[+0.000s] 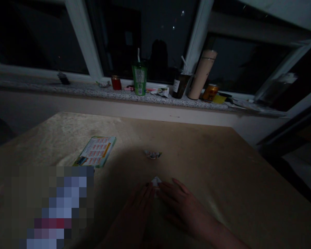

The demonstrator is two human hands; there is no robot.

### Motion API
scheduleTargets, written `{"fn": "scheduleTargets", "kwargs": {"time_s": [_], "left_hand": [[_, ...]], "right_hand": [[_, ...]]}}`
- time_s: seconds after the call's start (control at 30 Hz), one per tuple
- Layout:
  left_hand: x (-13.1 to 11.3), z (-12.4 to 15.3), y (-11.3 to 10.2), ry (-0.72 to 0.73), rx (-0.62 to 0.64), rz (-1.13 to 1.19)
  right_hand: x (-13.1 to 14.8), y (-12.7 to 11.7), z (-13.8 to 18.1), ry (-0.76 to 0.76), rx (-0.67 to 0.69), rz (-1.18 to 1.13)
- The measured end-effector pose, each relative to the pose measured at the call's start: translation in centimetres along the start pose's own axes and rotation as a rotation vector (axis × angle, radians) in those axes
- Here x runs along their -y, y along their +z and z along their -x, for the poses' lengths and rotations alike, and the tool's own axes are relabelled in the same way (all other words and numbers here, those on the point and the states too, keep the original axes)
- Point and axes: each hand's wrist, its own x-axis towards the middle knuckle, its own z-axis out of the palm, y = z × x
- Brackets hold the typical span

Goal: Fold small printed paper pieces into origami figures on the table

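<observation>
On the table in front of me lies a small piece of folded white paper (156, 180), its pointed tip facing away from me. My left hand (138, 204) holds its left side, the fingers close together and pressed down on it. From the right, my right hand (182, 204) grips the other side with its fingertips, one finger lifted a little apart. The hands cover most of the paper, and the dim light hides its lower part. Just beyond it sits a small folded printed paper piece (152, 154), touched by neither hand.
A printed card with a calendar grid (97, 151) lies left on the table (197, 148); a blurred-out patch covers the lower left. Along the granite windowsill (80, 89) stand a green cup (140, 77), a dark cup (180, 86), a pink flask (202, 74) and a can (210, 92).
</observation>
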Motion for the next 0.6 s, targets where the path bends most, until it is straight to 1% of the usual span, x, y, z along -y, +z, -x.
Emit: {"fn": "scheduleTargets", "kwargs": {"time_s": [0.1,0.23,0.33,0.4,0.5,0.6], "left_hand": [[0.6,-0.1,0.7,0.027,0.034,0.051],[1.4,-0.3,2.1,0.024,0.068,0.085],[2.0,-0.2,3.2,0.075,-0.001,0.102],[2.5,0.1,3.4,0.111,-0.023,0.126],[2.7,0.7,2.5,0.120,-0.046,0.173],[2.5,0.8,0.5,0.085,-0.066,0.216]], "right_hand": [[0.0,0.0,0.0,0.015,-0.019,-0.019],[0.2,0.1,0.0,0.031,-0.033,-0.020],[0.2,0.2,0.0,0.030,-0.041,-0.014],[0.2,0.2,-0.1,0.026,-0.039,-0.014],[0.2,0.0,-0.2,0.023,-0.029,-0.014],[0.2,-0.2,-0.2,0.030,-0.007,-0.014]]}}
